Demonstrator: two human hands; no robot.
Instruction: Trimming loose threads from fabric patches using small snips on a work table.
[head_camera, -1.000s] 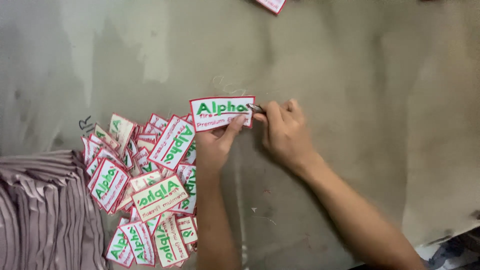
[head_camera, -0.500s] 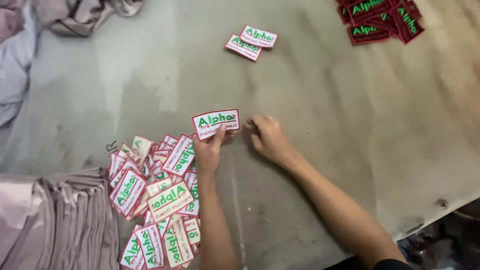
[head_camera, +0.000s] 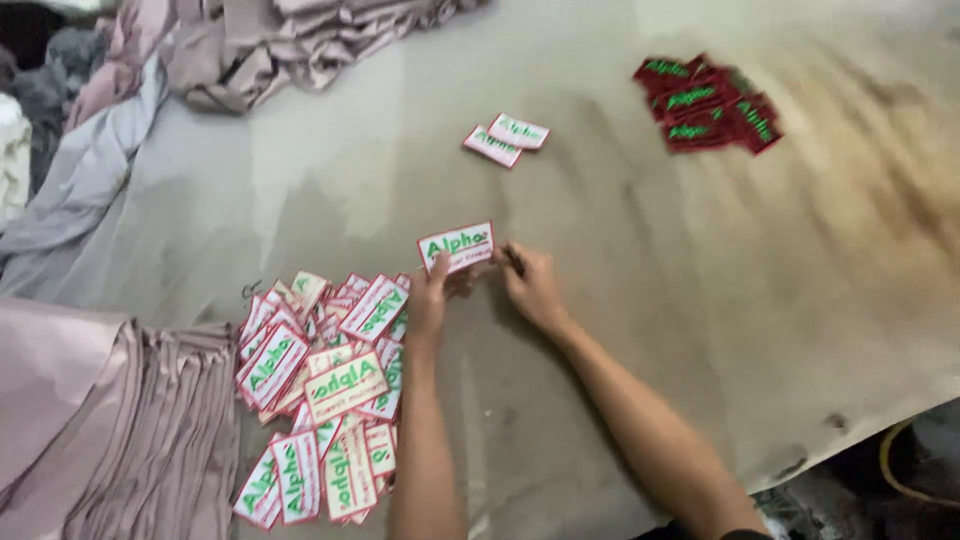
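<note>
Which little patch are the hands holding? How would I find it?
Start at the big heap of white patches on the grey table. Just above its top right corner, the left hand and right hand meet. Between them is one white patch, the only one lifted off the table.

A white rectangular patch (head_camera: 456, 246) with red border and green lettering is held upright, facing up, mid-table, right of the near-left patch pile (head_camera: 320, 390).

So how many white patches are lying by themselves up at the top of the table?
2. One white patch lies beside the other white patch, touching or slightly overlapping, up past the hands. Another is held in the left hand, and many more sit in a pile.
</note>
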